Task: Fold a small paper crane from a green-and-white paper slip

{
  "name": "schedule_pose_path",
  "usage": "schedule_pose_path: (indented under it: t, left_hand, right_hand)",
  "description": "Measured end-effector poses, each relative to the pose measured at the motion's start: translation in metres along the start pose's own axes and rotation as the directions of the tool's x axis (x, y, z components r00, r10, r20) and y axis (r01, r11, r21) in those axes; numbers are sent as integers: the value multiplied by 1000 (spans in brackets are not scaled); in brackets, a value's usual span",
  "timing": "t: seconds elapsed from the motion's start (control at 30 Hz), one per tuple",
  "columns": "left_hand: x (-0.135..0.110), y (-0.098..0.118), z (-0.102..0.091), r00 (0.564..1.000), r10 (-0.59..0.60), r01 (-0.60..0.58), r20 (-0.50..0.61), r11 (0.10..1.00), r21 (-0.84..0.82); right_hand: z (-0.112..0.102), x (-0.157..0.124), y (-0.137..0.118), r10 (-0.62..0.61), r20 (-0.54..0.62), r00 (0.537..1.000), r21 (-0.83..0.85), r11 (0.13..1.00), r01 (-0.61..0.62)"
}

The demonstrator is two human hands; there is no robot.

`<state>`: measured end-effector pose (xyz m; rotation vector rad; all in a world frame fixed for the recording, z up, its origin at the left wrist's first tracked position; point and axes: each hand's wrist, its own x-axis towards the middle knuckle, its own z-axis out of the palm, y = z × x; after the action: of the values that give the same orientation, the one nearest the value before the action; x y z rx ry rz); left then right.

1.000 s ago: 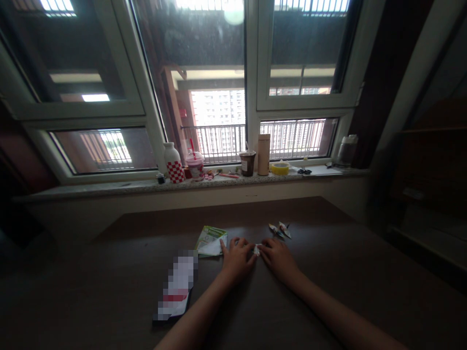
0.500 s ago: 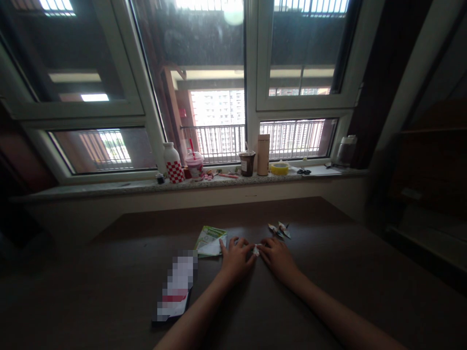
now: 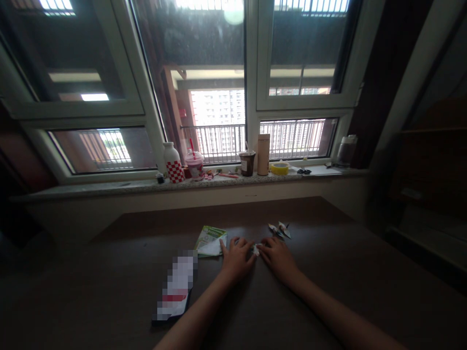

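Observation:
A small piece of folded white paper (image 3: 256, 250) lies on the table between my two hands. My left hand (image 3: 236, 258) has its fingertips on the paper's left side, with the thumb close beneath it. From the right, my right hand (image 3: 279, 257) pinches the same piece with bent fingers. The hands hide part of its folds. Left of my left hand is a small stack of green and white paper sheets (image 3: 211, 241), partly touched or overlapped by that hand's outer finger. Beyond my right hand lie folded paper figures (image 3: 279, 230) with pointed ends.
A blurred-out flat object with a dark edge (image 3: 175, 287) lies left of my left forearm. On the windowsill (image 3: 142, 187) stand a checkered bottle (image 3: 173, 163), a pink drink cup (image 3: 194, 166), a brown cup (image 3: 247, 164), a tan flask (image 3: 263, 154), yellow tape (image 3: 279, 168) and black scissors (image 3: 303, 171).
Almost nothing differs. The folded paper between my fingertips looks very slightly shifted, while both hands keep their places.

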<state>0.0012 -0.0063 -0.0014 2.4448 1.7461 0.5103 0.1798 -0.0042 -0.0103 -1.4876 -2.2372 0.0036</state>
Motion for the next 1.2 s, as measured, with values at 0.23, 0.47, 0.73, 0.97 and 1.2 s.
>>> schedule_pose_path:
  t: [0.23, 0.47, 0.73, 0.97, 1.2]
  left_hand:
    - [0, 1, -3, 1000, 12, -12, 15, 1000, 0]
    - [-1, 0, -4, 999, 12, -12, 40, 1000, 5]
    - [0, 0, -5, 997, -1, -1, 72, 1000, 20]
    - [0, 0, -4, 997, -23, 23, 67, 1000, 11]
    - [-1, 1, -3, 998, -23, 22, 52, 1000, 18]
  right_hand:
    - [3, -1, 2, -3, -8, 1000, 1, 1000, 3]
    - [5, -1, 5, -5, 0, 1000, 13, 1000, 5]
    - [7, 1, 8, 45, 15, 999, 86, 995, -46]
    - [10, 2, 11, 35, -27, 999, 85, 996, -33]
    - [11, 4, 12, 16, -24, 1000, 87, 996, -14]
